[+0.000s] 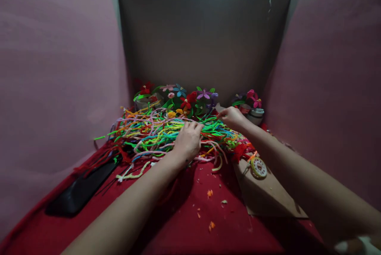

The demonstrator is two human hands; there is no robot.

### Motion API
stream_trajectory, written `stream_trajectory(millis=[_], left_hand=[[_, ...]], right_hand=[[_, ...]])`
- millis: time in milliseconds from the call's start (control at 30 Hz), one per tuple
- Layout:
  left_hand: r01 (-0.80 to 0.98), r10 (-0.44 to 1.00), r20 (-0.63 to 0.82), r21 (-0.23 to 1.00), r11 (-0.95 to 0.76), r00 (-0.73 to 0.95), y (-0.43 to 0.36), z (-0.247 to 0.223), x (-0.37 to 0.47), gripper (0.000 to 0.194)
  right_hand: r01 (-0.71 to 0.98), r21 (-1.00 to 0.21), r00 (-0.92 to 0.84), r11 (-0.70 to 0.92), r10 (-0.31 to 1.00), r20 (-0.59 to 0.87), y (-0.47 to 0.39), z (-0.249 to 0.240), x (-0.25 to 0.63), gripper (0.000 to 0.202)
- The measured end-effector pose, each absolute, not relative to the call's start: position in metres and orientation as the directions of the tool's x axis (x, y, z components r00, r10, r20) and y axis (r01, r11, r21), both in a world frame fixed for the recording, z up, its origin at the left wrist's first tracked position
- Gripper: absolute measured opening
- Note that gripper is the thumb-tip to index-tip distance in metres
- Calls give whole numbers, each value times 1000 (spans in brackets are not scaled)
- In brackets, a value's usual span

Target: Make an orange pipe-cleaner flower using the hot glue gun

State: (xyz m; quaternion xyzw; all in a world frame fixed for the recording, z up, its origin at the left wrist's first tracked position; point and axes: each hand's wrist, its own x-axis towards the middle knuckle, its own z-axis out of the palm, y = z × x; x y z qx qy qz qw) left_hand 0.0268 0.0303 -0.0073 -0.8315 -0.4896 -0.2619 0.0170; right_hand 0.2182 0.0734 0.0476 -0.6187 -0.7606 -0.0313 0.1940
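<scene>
A wide heap of fuzzy craft stems (pixel 157 128) in green, pink, yellow, orange and blue lies across the red cloth. My left hand (pixel 188 140) rests on the middle of the heap, fingers bent down among the stems; what they hold, if anything, is hidden. Farther back and to the right, my right hand (pixel 231 117) is above the heap's edge, its fingers pinched together near a green stem. Whether that stem is between the fingertips is too small to tell.
Fuzzy flowers (pixel 187 100) stand behind the heap, beside a lidded jar (pixel 256 115) at the right. A black tray (pixel 80 189) lies left on the red cloth (pixel 181 223). A yellow-rimmed round spool (pixel 258 167) sits on brown cardboard (pixel 268 195). Pink panels (pixel 59 68) flank the table.
</scene>
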Motion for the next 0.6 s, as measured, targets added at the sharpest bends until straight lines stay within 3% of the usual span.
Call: stream_trajectory(millis=[167, 300, 433, 600], left_hand=[[850, 787, 433, 81, -521, 441, 75, -7, 38, 54], [858, 806, 336, -12, -513, 487, 92, -25, 28, 37], [861, 815, 288, -85, -501, 503, 85, -42, 17, 34], [873, 824, 289, -158, -461, 487, 69, -52, 22, 42]], right_hand=[[958, -163, -182, 238, 936, 300, 121, 34, 200, 34], [964, -129, -210, 234, 962, 176, 135, 20, 196, 30], [978, -104, -178, 179, 984, 19, 139, 15, 196, 32], [990, -47, -128, 131, 990, 62, 144, 23, 189, 28]])
